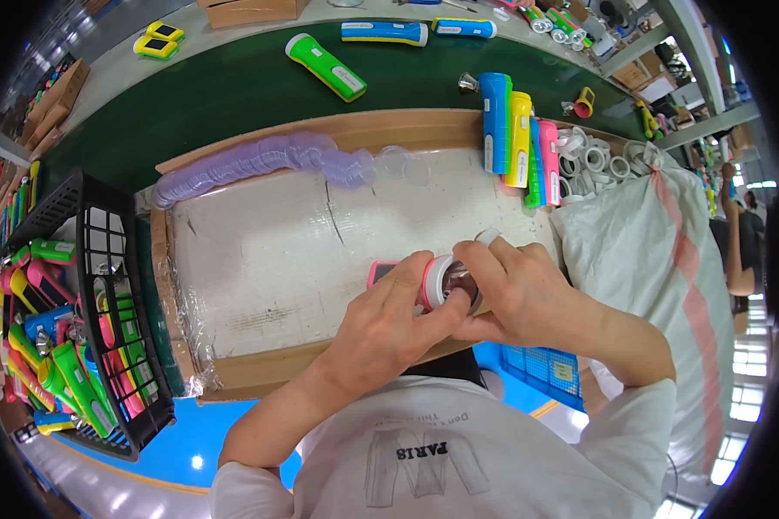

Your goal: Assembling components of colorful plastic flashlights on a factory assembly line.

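My left hand (381, 324) grips a pink flashlight (437, 281) around its body, over the near edge of a white work board (320, 242). My right hand (515, 290) closes on the flashlight's round head end, fingers curled over the front ring, with a small white ring piece (488, 235) at the fingertips. Both hands meet on the same flashlight. Its pink tail (379, 272) sticks out to the left of my left hand.
A long row of clear round lenses (260, 160) lies along the board's far edge. Blue, yellow, green and pink flashlights (515, 138) stand at the far right beside white rings (593, 160). A black crate (86, 329) of flashlights sits left; a white sack (658, 285) right.
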### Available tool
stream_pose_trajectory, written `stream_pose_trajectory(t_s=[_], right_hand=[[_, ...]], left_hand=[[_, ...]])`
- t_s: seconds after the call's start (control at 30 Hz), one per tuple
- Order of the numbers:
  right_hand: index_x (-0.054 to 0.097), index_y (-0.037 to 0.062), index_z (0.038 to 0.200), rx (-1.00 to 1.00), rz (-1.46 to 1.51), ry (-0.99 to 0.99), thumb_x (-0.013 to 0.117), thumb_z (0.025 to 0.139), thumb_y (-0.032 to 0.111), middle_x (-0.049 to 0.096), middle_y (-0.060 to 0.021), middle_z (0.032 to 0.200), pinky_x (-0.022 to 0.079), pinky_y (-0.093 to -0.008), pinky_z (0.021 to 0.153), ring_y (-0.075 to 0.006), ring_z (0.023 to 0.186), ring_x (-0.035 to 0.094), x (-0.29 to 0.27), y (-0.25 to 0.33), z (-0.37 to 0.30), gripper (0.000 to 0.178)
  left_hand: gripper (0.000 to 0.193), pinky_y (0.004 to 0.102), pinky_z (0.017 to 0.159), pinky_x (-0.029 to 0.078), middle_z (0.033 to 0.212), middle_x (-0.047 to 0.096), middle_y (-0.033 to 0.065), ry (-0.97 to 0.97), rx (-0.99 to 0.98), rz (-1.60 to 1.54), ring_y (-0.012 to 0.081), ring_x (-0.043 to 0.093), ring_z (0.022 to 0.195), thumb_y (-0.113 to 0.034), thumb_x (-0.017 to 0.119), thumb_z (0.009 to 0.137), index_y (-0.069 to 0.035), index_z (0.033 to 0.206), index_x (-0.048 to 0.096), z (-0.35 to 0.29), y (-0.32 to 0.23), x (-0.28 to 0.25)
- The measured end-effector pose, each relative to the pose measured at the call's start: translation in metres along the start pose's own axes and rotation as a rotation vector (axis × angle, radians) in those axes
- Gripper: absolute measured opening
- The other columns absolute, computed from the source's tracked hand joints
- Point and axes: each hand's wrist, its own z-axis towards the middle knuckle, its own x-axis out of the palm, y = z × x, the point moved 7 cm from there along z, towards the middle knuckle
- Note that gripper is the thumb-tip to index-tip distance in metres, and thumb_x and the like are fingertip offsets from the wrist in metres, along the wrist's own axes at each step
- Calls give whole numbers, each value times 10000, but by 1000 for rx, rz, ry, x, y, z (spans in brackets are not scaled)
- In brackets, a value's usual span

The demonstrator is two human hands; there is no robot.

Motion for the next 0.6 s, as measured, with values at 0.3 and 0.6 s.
stream_pose_trajectory(t_s=[0.3,0.6], right_hand=[[520,31,1153,-65,164,72,741,762,142,572,-173,885,521,-398,538,-333,593,612,-11,3,7,462],[528,28,1244,-245,62,42,768,750,192,546,-179,1098,537,-376,664,-313,864,610,-16,5,9,573]], left_hand=[[307,313,695,570,1109,552,189,9,9,-15,270,656,889,-81,685,752,-141,1047,626,1,2,-1],[265,358,735,559,1135,568,182,127,-38,-95,280,652,927,-80,672,752,-153,1006,648,4,13,0]])
